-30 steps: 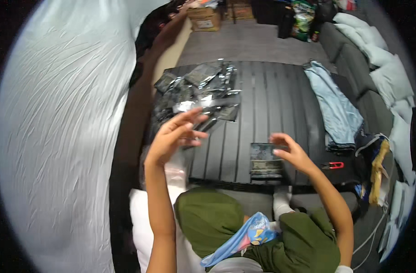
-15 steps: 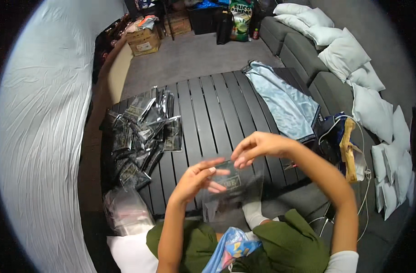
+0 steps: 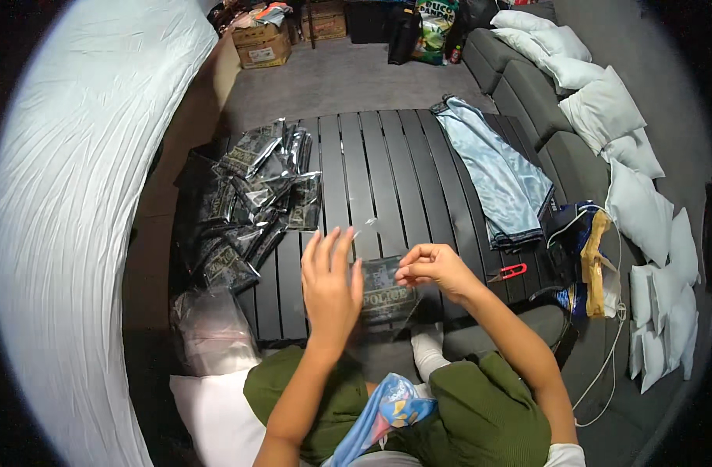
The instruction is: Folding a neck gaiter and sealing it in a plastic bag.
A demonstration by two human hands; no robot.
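A dark printed fabric piece in a clear plastic bag (image 3: 387,300) is held up at the near edge of the black slatted table. My right hand (image 3: 440,272) pinches its upper right corner between thumb and fingertips. Along the bag's left side, my left hand (image 3: 329,284) is open, its fingers stretched away from me and its thumb close to the bag's edge. Whether that thumb touches the bag I cannot tell. Just past the left fingertips there is a small shiny, whitish scrap (image 3: 368,225).
Several similar bagged dark pieces (image 3: 255,183) lie heaped on the table's left. A stack of clear bags (image 3: 216,331) sits nearer me. Red-handled thread snips (image 3: 508,272) and light-blue satin fabric (image 3: 492,167) lie on the right. A grey sofa (image 3: 519,93) with white pillows flanks the table.
My left hand has moved up and its fingers have straightened. The bagged piece now faces me more squarely, its print clearer. My right hand has dropped slightly. The whole view has shifted.
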